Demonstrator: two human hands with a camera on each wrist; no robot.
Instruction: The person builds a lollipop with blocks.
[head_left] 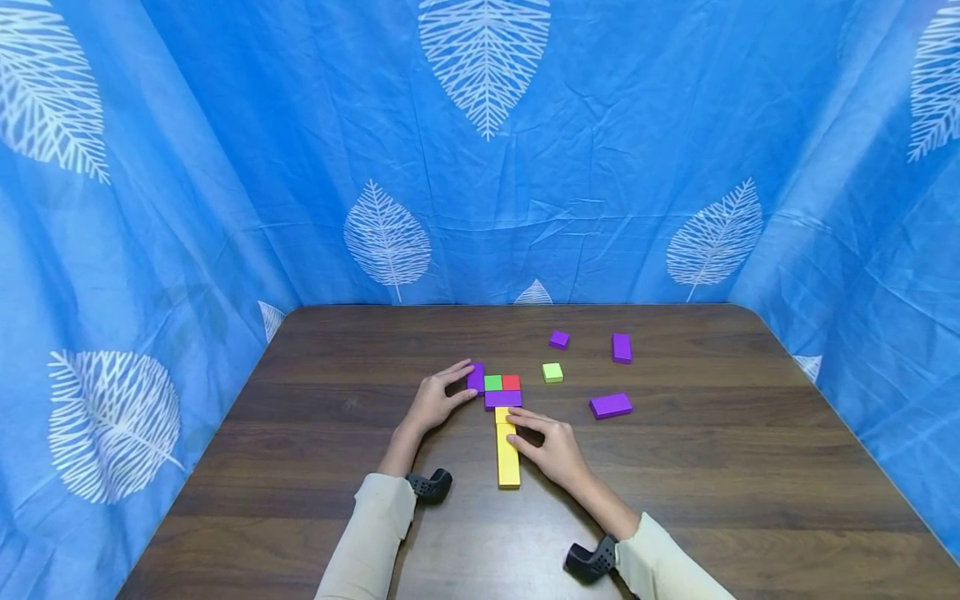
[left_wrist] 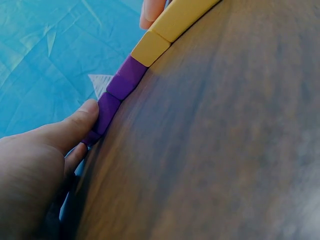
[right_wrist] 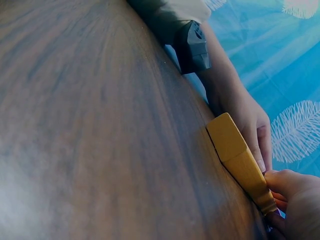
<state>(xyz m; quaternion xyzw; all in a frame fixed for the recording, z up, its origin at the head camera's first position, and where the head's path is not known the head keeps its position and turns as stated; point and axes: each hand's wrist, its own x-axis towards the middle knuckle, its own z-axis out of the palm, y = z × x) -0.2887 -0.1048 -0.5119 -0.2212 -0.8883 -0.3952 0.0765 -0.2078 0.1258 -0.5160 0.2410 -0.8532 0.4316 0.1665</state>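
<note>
My left hand [head_left: 435, 402] pinches a purple block [head_left: 476, 379] between the thumb at its near end and the fingers at its far end. That block stands at the left of a small green block [head_left: 492, 383], a red block [head_left: 511, 382] and a lying purple block [head_left: 503, 400]. Below them, a short yellow block [head_left: 502, 415] and a long yellow block [head_left: 507, 458] run in a line toward me. My right hand [head_left: 553, 448] touches the yellow blocks from the right, fingertips at the short one and thumb [right_wrist: 284, 181] at the long one.
To the right on the wooden table [head_left: 750, 483] lie a light green block [head_left: 552, 372], a small purple block [head_left: 559, 340] and two longer purple blocks, one upright-facing [head_left: 622, 348] and one slanted [head_left: 611, 406]. A blue curtain [head_left: 600, 167] with white leaves surrounds the table.
</note>
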